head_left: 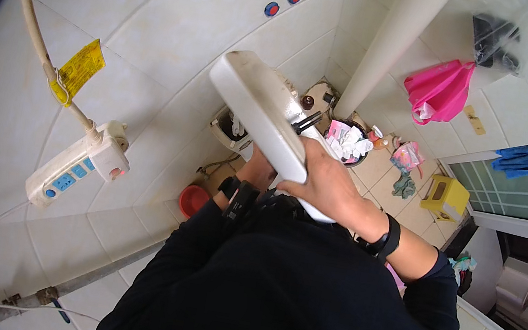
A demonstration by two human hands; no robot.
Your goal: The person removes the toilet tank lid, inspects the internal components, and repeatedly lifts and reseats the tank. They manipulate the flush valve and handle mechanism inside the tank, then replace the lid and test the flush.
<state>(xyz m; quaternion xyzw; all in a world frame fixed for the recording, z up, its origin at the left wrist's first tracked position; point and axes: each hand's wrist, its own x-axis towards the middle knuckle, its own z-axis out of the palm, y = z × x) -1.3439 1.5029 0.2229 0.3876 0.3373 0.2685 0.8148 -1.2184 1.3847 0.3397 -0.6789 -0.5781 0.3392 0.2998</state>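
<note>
A: Right hand (327,182)?
B: Fingers clamped over near end of white cistern lid (258,112), held tilted above toilet tank (232,129).
A: Left hand (256,172)?
B: Under lid; finger position cannot tell.

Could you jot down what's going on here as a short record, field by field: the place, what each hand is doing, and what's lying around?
Place: tiled bathroom corner
Held thing: long white slab, like a cistern lid, lifted and tilted
Right hand: grip over the slab's near end
Left hand: under the slab, mostly hidden
Wall: white power strip, yellow tag
Floor: waste bin full of paper, red bowl, yellow box
Hanging: pink bag
</note>
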